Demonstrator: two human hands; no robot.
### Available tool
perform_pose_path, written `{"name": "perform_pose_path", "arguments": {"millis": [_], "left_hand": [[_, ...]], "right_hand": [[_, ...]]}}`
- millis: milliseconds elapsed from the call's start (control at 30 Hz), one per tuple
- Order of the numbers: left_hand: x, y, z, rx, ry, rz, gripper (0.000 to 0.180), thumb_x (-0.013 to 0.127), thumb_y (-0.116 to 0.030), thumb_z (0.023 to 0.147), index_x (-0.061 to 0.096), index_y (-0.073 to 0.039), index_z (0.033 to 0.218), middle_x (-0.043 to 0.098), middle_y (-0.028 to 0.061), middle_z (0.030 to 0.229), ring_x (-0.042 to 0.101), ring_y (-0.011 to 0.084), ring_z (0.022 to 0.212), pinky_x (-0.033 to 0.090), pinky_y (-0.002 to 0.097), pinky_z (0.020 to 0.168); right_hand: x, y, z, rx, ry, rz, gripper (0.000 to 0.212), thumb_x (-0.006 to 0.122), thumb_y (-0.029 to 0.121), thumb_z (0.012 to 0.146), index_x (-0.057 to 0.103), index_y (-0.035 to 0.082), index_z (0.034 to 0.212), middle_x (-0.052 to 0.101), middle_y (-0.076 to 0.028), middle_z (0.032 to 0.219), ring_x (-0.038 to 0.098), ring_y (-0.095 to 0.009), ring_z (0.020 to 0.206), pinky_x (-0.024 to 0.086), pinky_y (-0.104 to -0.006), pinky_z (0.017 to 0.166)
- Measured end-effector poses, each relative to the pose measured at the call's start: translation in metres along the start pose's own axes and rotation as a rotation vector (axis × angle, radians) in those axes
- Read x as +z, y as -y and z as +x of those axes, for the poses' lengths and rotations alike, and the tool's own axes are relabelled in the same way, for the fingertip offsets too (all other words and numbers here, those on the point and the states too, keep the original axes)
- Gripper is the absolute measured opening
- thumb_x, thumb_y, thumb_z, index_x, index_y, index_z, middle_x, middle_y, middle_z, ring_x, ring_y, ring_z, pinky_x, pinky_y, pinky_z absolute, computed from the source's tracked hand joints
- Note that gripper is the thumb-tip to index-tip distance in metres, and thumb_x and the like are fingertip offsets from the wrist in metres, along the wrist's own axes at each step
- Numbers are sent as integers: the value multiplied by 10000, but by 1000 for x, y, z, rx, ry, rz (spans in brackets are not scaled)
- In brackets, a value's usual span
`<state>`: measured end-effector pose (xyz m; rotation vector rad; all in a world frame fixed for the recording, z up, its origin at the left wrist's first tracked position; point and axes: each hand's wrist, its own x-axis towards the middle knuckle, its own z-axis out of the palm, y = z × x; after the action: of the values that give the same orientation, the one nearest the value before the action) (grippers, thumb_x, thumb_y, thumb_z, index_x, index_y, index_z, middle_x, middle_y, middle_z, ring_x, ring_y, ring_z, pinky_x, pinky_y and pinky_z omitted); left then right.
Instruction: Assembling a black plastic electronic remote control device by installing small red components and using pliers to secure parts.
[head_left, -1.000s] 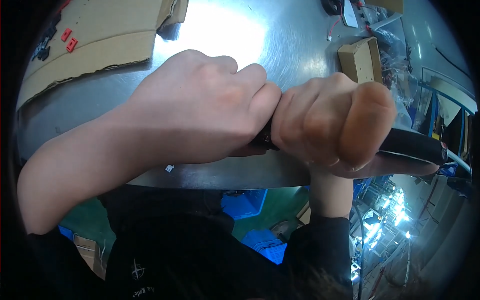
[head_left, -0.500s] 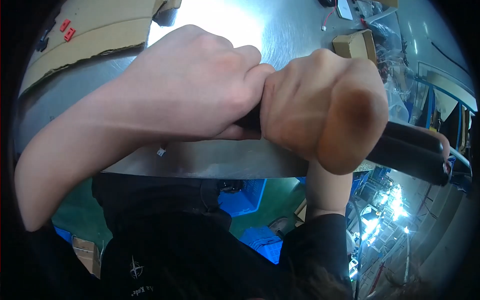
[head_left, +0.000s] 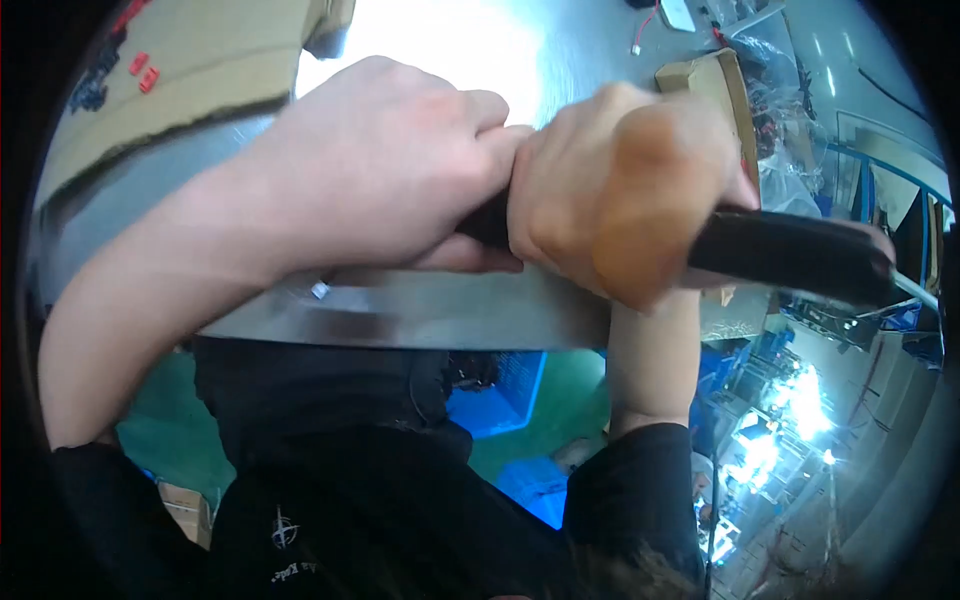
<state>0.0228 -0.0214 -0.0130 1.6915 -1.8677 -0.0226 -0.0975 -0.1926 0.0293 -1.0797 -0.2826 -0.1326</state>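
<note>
Left hand (head_left: 410, 165) and right hand (head_left: 620, 190) have grips curled tight round the black bar (head_left: 790, 256), probably stiff; best held mid-length.

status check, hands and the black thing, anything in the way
Left grip and right grip closed side by side on long black object. Its end juts rightward. Small white piece on metal table, not visibly obstructing.

Black object (head_left: 795, 252) at right, silvery-grey tabletop (head_left: 490, 312) across the middle

Red pieces (head_left: 149, 80) dot tan cardboard (head_left: 230, 50), upper left; blue crate (head_left: 507, 408) and green floor (head_left: 565, 400), lower centre; white emblem (head_left: 284, 528) on black shirt (head_left: 375, 485), lower left.
</note>
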Motion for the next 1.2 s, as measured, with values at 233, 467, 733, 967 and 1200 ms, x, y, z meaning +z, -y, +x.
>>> {"name": "perform_pose_path", "arguments": {"millis": [233, 467, 733, 967, 1200], "left_hand": [[-9, -17, -5, -135, 12, 110, 615, 844, -418, 761, 625, -30, 1184, 569, 88, 888, 631, 259, 755, 514, 345, 620], [-7, -15, -3, -130, -2, 172, 607, 858, -443, 732, 609, -37, 1107, 540, 55, 871, 584, 168, 696, 477, 289, 522], [-10, -18, -3, -181, 43, 156, 616, 839, -415, 752, 638, -20, 1180, 571, 79, 889, 625, 222, 734, 508, 328, 608], [-8, -19, -6, -195, 55, 164, 626, 827, -437, 755, 642, -16, 1180, 542, 65, 859, 600, 196, 701, 476, 308, 581], [-8, -17, -6, -214, 89, 110, 640, 823, -412, 768, 610, -7, 1215, 557, 73, 888, 618, 200, 723, 482, 310, 599]], "right_hand": [[12, 13, 2, -173, -188, 51, 1053, 490, 998, 690, 545, 47, 1139, 503, -17, 797, 483, -104, 604, 397, -255, 529], [33, -3, 0, -136, -444, -176, 1027, 496, 1000, 720, 496, 66, 1145, 449, -5, 807, 400, -86, 583, 319, -262, 519], [34, -9, -6, -143, -395, -242, 947, 528, 983, 717, 493, 101, 1061, 445, -6, 752, 400, -105, 567, 308, -270, 521], [35, -17, -8, -180, -418, -212, 889, 608, 937, 723, 489, 120, 1049, 453, 1, 764, 402, -104, 572, 312, -271, 533], [39, -31, -10, -344, -324, -456, 875, 571, 962, 715, 443, 140, 987, 428, -7, 703, 384, -101, 539, 324, -270, 499]]}}
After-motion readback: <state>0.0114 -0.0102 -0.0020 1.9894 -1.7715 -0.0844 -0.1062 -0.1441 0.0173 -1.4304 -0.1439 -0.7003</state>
